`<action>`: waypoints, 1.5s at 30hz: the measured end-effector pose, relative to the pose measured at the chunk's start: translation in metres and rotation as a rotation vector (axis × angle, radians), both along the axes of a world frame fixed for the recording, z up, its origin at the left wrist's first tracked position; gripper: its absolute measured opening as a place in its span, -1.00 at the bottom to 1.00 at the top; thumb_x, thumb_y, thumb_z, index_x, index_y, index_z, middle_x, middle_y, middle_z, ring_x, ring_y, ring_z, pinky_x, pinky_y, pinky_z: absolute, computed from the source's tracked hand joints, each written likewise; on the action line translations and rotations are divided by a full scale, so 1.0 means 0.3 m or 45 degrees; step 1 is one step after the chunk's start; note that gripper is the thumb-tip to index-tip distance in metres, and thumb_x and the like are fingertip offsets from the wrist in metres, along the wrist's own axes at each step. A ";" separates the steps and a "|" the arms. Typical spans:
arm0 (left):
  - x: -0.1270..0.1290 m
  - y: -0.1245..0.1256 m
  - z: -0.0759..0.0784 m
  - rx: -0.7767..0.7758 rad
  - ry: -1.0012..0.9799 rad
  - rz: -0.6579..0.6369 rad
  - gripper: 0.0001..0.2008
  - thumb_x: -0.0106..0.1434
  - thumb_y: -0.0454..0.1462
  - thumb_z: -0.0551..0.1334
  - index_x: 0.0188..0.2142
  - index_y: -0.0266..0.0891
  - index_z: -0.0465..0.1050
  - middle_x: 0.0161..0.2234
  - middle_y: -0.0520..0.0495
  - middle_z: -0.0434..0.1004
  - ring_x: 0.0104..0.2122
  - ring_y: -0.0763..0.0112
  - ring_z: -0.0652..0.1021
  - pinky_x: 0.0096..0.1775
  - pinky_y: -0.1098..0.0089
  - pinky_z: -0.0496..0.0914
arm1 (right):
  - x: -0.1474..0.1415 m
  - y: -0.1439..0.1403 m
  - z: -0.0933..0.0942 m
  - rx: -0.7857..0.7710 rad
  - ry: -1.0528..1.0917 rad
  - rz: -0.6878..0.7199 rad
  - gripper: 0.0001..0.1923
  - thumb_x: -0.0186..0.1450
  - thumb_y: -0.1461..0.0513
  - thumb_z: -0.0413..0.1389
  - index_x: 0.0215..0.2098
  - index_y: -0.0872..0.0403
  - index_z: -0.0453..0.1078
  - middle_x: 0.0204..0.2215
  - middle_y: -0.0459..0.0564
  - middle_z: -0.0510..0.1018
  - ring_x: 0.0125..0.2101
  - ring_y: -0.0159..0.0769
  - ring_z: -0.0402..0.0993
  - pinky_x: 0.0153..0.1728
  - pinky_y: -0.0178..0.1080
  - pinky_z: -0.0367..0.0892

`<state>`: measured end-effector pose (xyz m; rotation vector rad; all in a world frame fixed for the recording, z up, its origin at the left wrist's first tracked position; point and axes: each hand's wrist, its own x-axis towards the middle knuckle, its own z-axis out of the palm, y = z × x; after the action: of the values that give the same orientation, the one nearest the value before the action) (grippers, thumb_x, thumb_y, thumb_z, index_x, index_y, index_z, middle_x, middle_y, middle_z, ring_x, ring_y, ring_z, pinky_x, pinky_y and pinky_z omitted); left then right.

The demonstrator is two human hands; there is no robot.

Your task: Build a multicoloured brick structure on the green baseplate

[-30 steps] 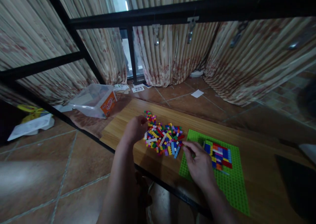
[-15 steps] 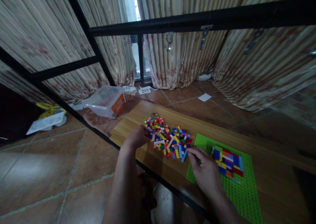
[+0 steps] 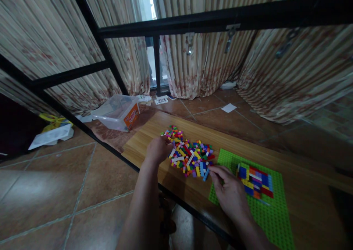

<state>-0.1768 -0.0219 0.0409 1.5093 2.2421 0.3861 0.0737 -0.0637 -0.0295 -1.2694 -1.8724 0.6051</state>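
A loose pile of small colourful toy bricks [image 3: 190, 152] lies on the wooden tabletop. At the pile's left side, my left hand [image 3: 157, 150] reaches in with curled fingers; its fingertips are dim, and what they pinch cannot be made out. My right hand [image 3: 230, 189] is over the green baseplate's left edge, thumb and forefinger pinched together at the pile's right end. A long blue brick [image 3: 206, 174] lies right by those fingertips; whether they grip it or something smaller is unclear. On the green baseplate [image 3: 275, 220] sits a flat block of multicoloured bricks [image 3: 256, 180].
Beyond the table's left end stands a clear plastic box [image 3: 113, 114] with an orange label. A black metal frame [image 3: 176, 26] crosses above and beyond the table. Striped curtains [image 3: 198, 66] hang behind it, and a white paper [image 3: 228, 107] lies on the tiled floor.
My left hand has moved right and slightly up, further into the brick pile. My right hand stays almost where it was, still pinched beside the long blue brick.
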 end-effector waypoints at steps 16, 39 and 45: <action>0.012 0.014 -0.004 0.123 -0.560 -0.280 -0.67 0.18 -0.07 0.18 -0.47 -0.31 0.47 -0.60 0.08 0.27 -0.56 0.51 0.25 -0.50 0.46 0.11 | -0.005 -0.010 0.020 -0.016 0.066 -0.013 -0.77 0.39 0.20 -0.01 -0.15 -0.01 0.48 -0.19 -0.01 0.59 -0.17 -0.25 0.54 -0.12 -0.19 0.42; 0.354 0.031 -0.008 -0.159 -0.832 -0.961 -0.64 0.28 -0.03 0.12 -0.41 -0.28 0.41 -0.50 0.04 0.34 -0.46 0.48 0.37 -0.43 0.48 0.28 | 0.138 -0.036 0.133 0.001 0.131 -0.422 -0.68 0.38 0.15 -0.01 0.06 0.00 0.40 -0.12 0.06 0.61 -0.15 -0.21 0.56 -0.14 -0.15 0.45; 0.425 0.024 -0.028 -0.170 -0.779 -1.006 -0.73 0.27 -0.13 0.13 -0.37 -0.29 0.46 -0.50 0.06 0.38 -0.48 0.49 0.36 -0.43 0.49 0.23 | 0.344 -0.025 0.125 -0.009 0.240 -0.686 -0.66 0.34 0.04 0.05 -0.04 0.07 0.38 -0.16 0.10 0.60 -0.17 -0.18 0.55 -0.14 -0.12 0.41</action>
<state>-0.0492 -0.0146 0.0325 1.7509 1.0827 0.3655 0.1770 -0.0713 0.0080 -1.5796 -1.2966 0.4194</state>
